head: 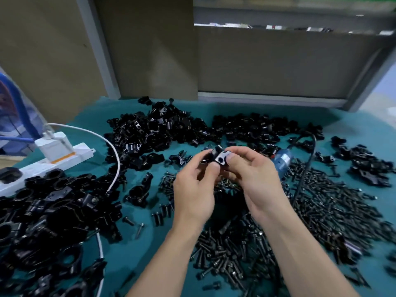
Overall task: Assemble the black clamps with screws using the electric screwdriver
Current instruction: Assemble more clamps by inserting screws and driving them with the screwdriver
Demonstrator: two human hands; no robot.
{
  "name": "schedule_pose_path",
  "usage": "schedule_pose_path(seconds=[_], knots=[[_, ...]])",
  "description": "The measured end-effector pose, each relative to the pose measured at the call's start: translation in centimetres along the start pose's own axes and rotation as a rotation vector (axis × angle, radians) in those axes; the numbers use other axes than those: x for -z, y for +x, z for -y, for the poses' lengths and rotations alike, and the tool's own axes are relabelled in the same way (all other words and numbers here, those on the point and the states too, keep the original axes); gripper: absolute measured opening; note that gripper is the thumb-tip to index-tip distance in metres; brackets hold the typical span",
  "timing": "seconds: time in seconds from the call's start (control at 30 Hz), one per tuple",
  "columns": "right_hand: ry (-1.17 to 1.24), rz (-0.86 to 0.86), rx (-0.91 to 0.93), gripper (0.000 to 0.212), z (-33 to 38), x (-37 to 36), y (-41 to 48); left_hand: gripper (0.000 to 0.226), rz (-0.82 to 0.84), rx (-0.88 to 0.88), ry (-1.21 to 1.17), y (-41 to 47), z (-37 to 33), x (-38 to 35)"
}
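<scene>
Above the middle of the worktop (pixel 128 260), both bare hands are raised clear of the parts and meet on one black clamp (pixel 216 157). The left grip (pixel 192 185) has its fingers curled round the clamp's left half. The right grip (pixel 255 174) pinches the right half between thumb and forefinger, the face with the round hole turned toward the camera.

Just right of the right grip, the electric screwdriver (pixel 281 160) lies on the green cover, its blue body partly hidden behind the fingers. Its black cord (pixel 304 179) runs across the screws (pixel 235 254), which spread thickly from under the wrists to the front and right edges.

Loose clamp parts (pixel 160 129) are heaped along the back edge, below the cardboard panels (pixel 150 50) that wall it in. A second heap of clamps (pixel 42 211) fills the front left corner. At the left edge a white power strip (pixel 81 150) carries a charger (pixel 55 146), and its white cable (pixel 116 161) loops over the heaps.

Bare cover shows mainly in a strip between the left heap and the left forearm, and at the back right corner.
</scene>
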State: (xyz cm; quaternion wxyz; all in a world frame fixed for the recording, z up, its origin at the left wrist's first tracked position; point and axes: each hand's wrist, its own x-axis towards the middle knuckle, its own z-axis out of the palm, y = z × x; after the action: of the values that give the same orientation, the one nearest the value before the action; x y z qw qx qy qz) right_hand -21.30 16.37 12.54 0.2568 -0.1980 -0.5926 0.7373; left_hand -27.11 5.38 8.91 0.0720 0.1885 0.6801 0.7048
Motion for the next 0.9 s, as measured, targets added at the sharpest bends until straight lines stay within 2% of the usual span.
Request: schedule_pose_path(seconds=[0.07, 0.1, 0.17, 0.23, 0.37, 0.47, 0.57, 0.63, 0.7, 0.8, 0.9], knots=[[-0.096, -0.036, 0.058, 0.017, -0.6, 1.2, -0.7, 0.034, -0.014, -0.001, 0.005, -0.2, 0.3, -0.6], [-0.115, -0.052, 0.077, 0.02, -0.9, 1.6, -0.9, 0.04, 0.002, -0.005, 0.008, -0.2, 0.3, -0.6], [-0.088, -0.073, 0.084, 0.021, -1.3, 1.7, -1.2, 0.054, 0.098, 0.015, -0.07, 0.1, 0.1, -0.5], [0.003, -0.071, 0.049, 0.019, -1.6, 1.5, -1.3, 0.057, 0.233, 0.069, -0.18, 0.5, -0.2, -0.3], [-0.056, -0.007, 0.055, 0.014, -1.8, 1.9, -1.3, 0.034, 0.389, 0.097, -0.258, 0.8, -0.5, 0.3], [-0.176, 0.055, 0.057, 0.015, -1.5, 2.2, -1.6, 0.02, 0.359, 0.097, -0.303, 0.6, -0.4, 0.1], [-0.513, -0.006, 0.129, 0.002, -0.7, 2.4, -1.2, 0.028, 0.216, 0.089, -0.248, 0.7, 0.0, -0.7], [-0.682, -0.15, 0.212, 0.005, 0.1, 2.4, 0.3, 0.033, 0.126, 0.159, -0.251, 0.8, 0.3, -1.0], [-0.85, -0.183, 0.246, 0.013, 0.8, 2.3, 3.2, 0.031, 0.08, 0.278, -0.318, 1.0, 0.3, -0.9], [-1.301, 0.015, 0.128, 0.045, 0.5, 2.4, 9.7, 0.025, 0.102, 0.399, -0.345, 1.4, 0.5, -0.3], [-1.642, 0.251, -0.031, 0.063, -0.5, 2.2, 14.5, 0.027, 0.144, 0.383, -0.271, 1.5, 0.6, 0.1]])
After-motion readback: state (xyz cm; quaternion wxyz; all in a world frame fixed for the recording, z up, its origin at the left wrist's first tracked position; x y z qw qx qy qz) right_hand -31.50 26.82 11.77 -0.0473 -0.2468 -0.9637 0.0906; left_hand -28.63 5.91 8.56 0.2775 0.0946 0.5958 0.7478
